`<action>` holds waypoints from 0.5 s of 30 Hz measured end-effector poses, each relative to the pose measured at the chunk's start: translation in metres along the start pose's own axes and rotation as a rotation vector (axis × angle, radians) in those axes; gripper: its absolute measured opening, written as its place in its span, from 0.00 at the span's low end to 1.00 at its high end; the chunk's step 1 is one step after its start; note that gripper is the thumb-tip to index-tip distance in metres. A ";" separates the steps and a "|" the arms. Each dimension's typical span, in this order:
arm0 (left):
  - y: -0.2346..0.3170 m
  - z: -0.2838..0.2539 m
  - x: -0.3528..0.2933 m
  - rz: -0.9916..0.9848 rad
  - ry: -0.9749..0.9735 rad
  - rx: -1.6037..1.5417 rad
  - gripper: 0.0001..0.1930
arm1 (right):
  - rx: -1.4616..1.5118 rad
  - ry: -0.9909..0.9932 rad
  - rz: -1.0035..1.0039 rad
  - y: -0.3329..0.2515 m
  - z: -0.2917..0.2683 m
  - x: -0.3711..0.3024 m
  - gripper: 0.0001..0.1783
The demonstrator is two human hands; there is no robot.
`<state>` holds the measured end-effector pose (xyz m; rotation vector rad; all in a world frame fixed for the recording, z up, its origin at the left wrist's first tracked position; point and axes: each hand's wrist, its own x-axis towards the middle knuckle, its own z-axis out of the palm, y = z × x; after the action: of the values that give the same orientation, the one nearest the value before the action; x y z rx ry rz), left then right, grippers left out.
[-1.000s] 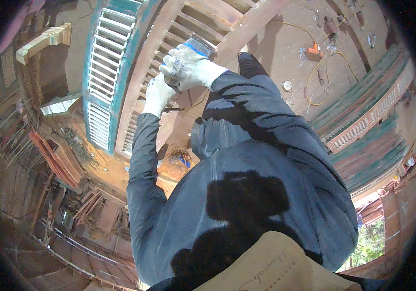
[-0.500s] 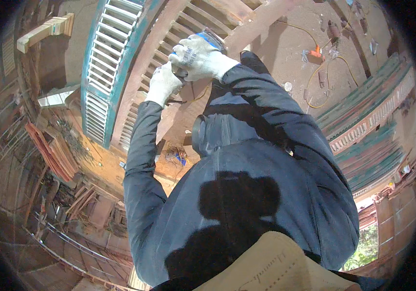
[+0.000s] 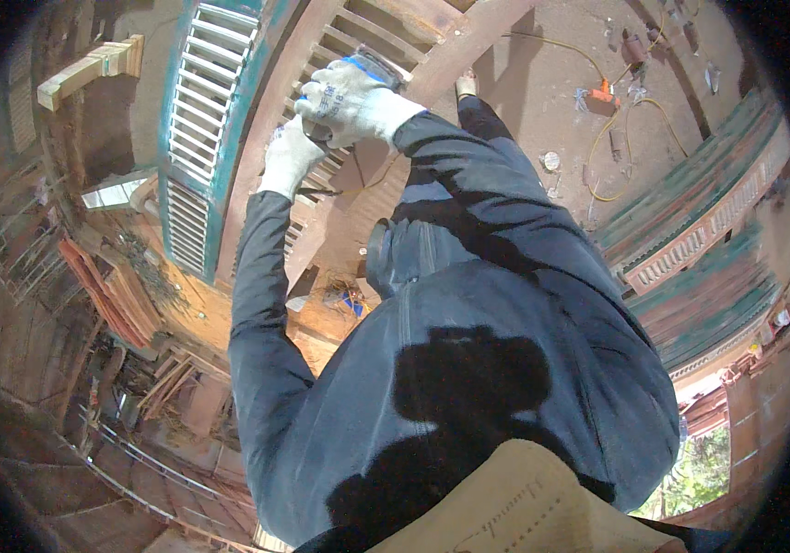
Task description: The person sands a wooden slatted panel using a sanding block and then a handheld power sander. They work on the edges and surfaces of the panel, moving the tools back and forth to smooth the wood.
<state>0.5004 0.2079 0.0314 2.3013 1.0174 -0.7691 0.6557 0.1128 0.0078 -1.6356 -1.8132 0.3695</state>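
My gloved right hand (image 3: 344, 101) is closed over the front of a blue-and-grey power tool (image 3: 374, 68). Behind it, my gloved left hand (image 3: 292, 155) wraps round the rear of the same tool. The gloves hide most of the body, so its exact kind cannot be made out. Beneath the tool lies a louvred wooden shutter (image 3: 339, 180), its frame bare pinkish brown and its slats pale. A short dark cord (image 3: 319, 192) leaves the tool near my left wrist. Beside this shutter, on the left, lies another (image 3: 215, 88) with a green frame and white slats.
A yellow extension cord (image 3: 591, 175) with an orange connector (image 3: 603, 100) lies on the dusty floor to the right. Green and brown louvred panels (image 3: 690, 230) are stacked further right. A light timber piece (image 3: 91, 72) is at the far left, above stacked boards (image 3: 105, 286).
Both hands and the tool have shifted slightly left and toward the far side of the view. The whole view has also moved a little. My grip stays the same.
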 end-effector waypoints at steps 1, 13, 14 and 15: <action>-0.002 0.010 -0.001 0.023 0.007 0.016 0.23 | -0.025 -0.012 0.018 -0.002 -0.001 -0.002 0.12; 0.012 -0.016 0.025 0.024 -0.005 0.097 0.26 | -0.020 0.038 0.041 0.020 -0.010 0.004 0.17; 0.013 -0.028 0.030 0.035 -0.038 0.123 0.29 | -0.007 0.062 0.022 0.025 -0.010 0.013 0.19; 0.019 -0.032 0.032 -0.014 -0.054 0.136 0.29 | -0.029 0.013 0.027 0.026 -0.011 0.018 0.20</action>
<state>0.5421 0.2332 0.0372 2.3759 0.9862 -0.9269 0.6823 0.1320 0.0051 -1.6802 -1.7966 0.3449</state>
